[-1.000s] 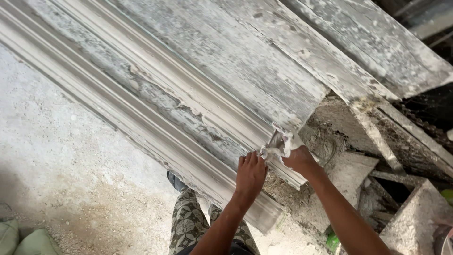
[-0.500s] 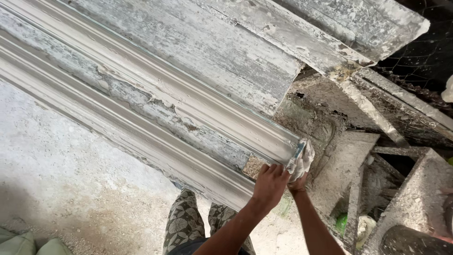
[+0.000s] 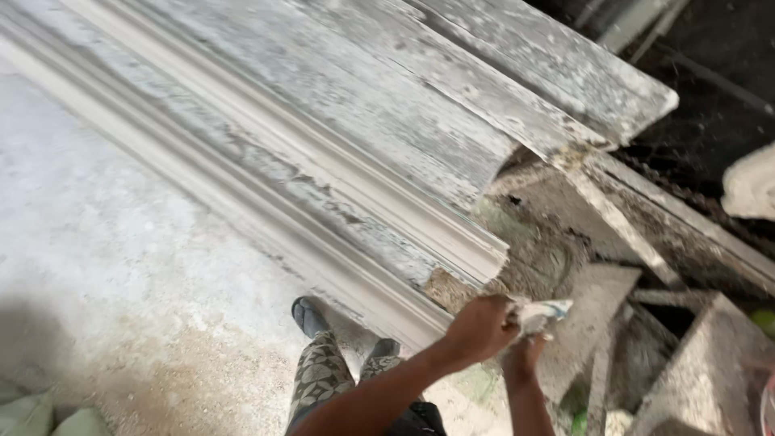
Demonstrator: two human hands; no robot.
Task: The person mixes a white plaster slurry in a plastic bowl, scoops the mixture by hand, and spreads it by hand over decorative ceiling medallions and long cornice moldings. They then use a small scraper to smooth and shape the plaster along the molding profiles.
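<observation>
Hands at the near end of a long grey-white moulded plaster cornice (image 3: 339, 202), which lies on weathered, plaster-spattered wooden planks (image 3: 484, 89). The left hand (image 3: 482, 327) is curled shut on a small crumpled whitish rag with a blue edge (image 3: 539, 313), held just off the cornice's broken end, while the right hand (image 3: 523, 355) sits under the rag, its grip not discernible. Pale stuffed sacks (image 3: 32, 412) occupy the lower left corner of the dusty concrete floor (image 3: 121, 266).

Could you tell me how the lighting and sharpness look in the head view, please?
Head view: soft, even daylight on the long grey-white moulded plaster cornice, no glare; dark shadow in the upper right corner; both hands, left hand and right hand, and the crumpled whitish rag slightly motion-blurred.
</observation>
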